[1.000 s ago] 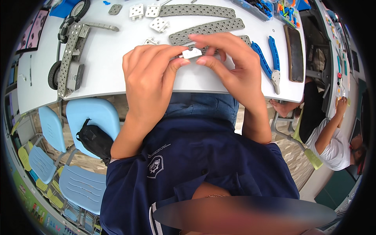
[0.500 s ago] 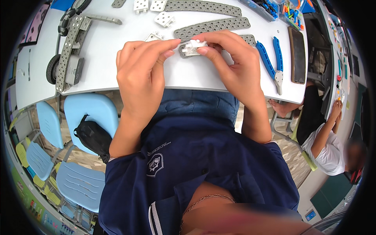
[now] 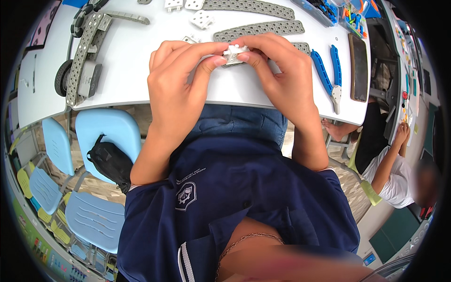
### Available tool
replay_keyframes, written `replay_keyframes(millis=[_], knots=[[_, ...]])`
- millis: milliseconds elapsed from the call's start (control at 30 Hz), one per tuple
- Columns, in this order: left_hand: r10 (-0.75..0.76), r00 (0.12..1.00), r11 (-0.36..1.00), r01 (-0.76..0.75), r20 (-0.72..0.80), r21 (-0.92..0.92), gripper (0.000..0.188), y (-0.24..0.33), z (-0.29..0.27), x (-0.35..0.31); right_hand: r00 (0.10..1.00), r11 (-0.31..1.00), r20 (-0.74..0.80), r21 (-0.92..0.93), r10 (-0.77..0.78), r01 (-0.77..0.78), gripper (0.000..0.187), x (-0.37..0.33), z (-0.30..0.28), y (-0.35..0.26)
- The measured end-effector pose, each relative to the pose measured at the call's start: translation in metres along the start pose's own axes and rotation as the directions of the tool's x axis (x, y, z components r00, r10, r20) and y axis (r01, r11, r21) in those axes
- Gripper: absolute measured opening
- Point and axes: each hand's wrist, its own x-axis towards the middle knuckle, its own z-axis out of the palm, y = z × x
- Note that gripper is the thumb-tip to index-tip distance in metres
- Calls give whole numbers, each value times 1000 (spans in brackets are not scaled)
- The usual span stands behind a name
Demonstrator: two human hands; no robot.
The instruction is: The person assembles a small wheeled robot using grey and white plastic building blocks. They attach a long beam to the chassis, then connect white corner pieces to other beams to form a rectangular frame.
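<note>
Between both hands, just above the near part of the table, is a small white plastic connector block with short pegs. My left hand pinches its left side between thumb and index finger. On its right side, my right hand grips it the same way, with the other fingers curled behind. Below and behind the block lies a grey perforated plate, mostly covered by the fingers. Farther back are long grey perforated beams and a loose white connector.
On the left stands a grey wheeled assembly. Blue-handled pliers and a dark phone lie at the right. Parts bins sit at the back right. A black bag rests on a blue chair; another person sits at right.
My left hand has moved right and closed its thumb and finger onto the white connector block. The right hand has kept its hold.
</note>
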Motion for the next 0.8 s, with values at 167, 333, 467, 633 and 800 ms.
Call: replay_keyframes(millis=[167, 333, 467, 633, 800], knots=[[61, 998, 996, -59, -17, 70, 17, 0, 1, 0, 984, 978, -39, -119, -176, 170, 26, -1, 5, 1], [180, 983, 978, -177, -23, 108, 22, -4, -3, 1, 962, 945, -27, -198, -270, 260, 35, -4, 7, 0], [214, 977, 973, -211, -16, 97, 21, -6, -5, 0, 941, 917, -10, -228, -338, 327, 36, -5, 8, 3], [237, 971, 969, -234, -32, 85, 19, -7, -2, -2, 924, 897, -27, -249, -382, 364, 38, -6, 11, 4], [233, 972, 970, -231, -25, 73, 20, -8, -2, -3, 928, 901, -29, -252, -372, 353, 37, -8, 11, 3]])
